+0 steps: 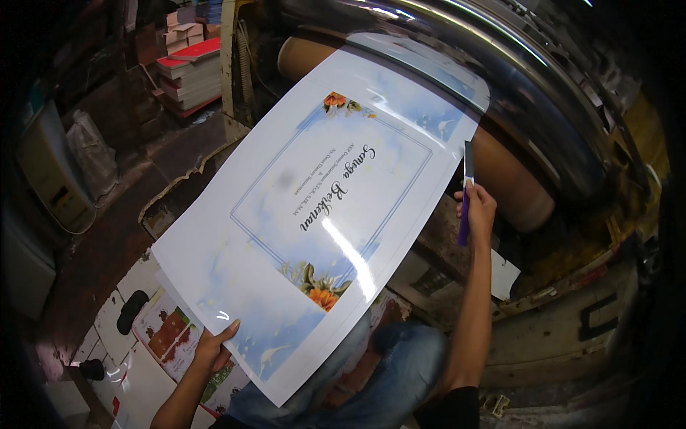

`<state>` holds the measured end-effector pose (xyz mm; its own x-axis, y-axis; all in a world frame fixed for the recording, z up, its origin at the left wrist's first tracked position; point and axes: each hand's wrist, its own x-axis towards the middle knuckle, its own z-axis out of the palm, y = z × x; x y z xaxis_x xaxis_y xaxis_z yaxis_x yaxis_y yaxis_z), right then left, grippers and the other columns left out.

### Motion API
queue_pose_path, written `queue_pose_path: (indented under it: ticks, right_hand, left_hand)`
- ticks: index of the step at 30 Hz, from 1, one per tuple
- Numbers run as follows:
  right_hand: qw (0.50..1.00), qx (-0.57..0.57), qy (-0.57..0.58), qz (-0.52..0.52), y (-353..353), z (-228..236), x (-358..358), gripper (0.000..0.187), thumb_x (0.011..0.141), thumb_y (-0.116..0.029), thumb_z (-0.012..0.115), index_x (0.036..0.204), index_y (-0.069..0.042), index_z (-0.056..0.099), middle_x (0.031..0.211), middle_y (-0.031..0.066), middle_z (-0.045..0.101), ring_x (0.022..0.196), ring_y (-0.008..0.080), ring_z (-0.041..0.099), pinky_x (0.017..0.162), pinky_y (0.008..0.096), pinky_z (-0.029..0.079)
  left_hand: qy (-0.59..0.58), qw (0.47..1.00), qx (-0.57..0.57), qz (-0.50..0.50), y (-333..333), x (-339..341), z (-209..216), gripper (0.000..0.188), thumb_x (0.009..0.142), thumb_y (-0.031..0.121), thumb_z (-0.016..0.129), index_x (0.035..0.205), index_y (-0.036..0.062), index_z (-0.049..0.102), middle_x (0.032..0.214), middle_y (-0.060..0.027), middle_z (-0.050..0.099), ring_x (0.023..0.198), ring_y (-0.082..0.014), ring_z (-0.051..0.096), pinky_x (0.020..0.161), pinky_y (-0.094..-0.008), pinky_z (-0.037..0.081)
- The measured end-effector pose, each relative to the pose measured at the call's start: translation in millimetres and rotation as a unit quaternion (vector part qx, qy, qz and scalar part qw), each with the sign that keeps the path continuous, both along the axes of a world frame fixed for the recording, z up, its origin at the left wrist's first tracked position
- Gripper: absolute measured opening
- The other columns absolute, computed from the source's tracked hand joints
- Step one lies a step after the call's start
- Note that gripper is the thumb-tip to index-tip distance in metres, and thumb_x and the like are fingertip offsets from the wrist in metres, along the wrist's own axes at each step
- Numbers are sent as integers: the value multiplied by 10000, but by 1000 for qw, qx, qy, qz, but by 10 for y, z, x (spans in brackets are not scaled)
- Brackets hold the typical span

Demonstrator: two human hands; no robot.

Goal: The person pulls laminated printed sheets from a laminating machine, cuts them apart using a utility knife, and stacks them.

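Note:
A large glossy printed sheet [279, 207], white and pale blue with orange flowers and a thin blue border, slopes down toward me from the machine's rollers. My left hand [212, 346] pinches its near left edge, thumb on top. My right hand [477, 207] is closed around a purple-handled utility knife [465, 214], its blade pointing up. The blade is beside the sheet's right edge, close to the rollers; whether it touches cannot be made out. At its far end the sheet passes beneath a shiny metal roller [493, 43].
A brown roller [516, 179] lies under the sheet's far end. Stacked books with red covers [189, 75] are at the far left. More printed sheets [168, 336] lie near my left arm, beside a black object [132, 312]. The machine's metal frame [557, 343] stands at right.

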<state>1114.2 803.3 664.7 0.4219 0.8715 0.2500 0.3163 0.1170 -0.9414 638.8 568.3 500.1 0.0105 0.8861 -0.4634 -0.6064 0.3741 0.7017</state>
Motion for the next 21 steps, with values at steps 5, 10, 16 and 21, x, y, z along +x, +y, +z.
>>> queue_pose_path:
  ticks: [5,10,16,21]
  right_hand:
    - [999,-20,-23,28,434,-18,291,304,967,-277,557,995,17,631,757,74,656,515,83,542,456,232,440]
    - [998,-16,-24,52,557,-179,311,282,962,-249,571,995,27,617,738,69,650,500,89,544,461,236,449]
    - [951,123,-269,-87,626,-2,400,149,870,-150,684,951,-41,624,738,59,627,593,164,576,539,294,450]
    - [827,258,-496,-54,988,435,507,378,721,32,695,1062,-131,675,942,94,654,786,293,662,695,388,538]
  left_hand:
    - [-2,1000,18,-2,35,49,9,630,876,51,670,1390,46,306,1223,-123,517,1103,-243,564,879,-407,532]
    - [-3,1000,-3,-15,114,77,12,648,864,49,675,1398,45,308,1259,-128,501,1157,-265,531,942,-429,491]
    - [15,1000,-20,-4,207,172,218,655,849,52,684,1393,64,320,1286,-121,487,1193,-288,509,994,-459,458]
    - [30,997,-70,9,234,306,285,638,865,57,669,1396,77,315,1291,-114,480,1196,-288,508,991,-472,464]
